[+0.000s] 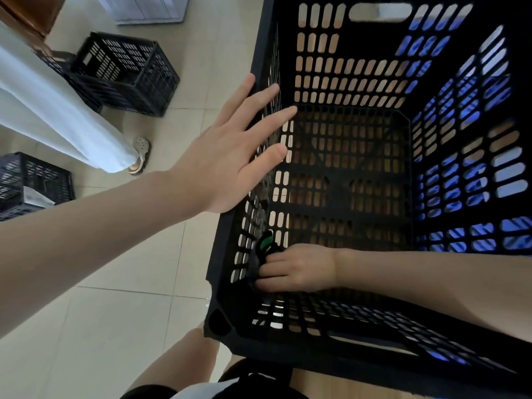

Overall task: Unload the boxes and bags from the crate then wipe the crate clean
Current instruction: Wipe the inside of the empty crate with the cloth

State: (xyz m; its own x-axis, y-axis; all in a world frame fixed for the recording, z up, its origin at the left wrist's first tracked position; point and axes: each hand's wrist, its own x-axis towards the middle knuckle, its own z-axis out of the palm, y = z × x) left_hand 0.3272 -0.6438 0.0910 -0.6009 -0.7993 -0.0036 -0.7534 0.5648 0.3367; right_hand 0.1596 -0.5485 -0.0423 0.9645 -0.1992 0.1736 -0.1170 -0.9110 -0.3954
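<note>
A pale tiled floor (129,298) fills the left half. On it at 10 o'clock stands a black slotted crate (123,73), with a second dark crate (56,60) partly hidden just beside it. At 9 o'clock, against the edge, a third crate (31,182) holds something white. A sandalled foot (141,154) stands between them. A white cabinet (149,12) sits at 11 o'clock. The big crate (371,41) rests on a wood-coloured surface (359,384) at 6 o'clock.
</note>
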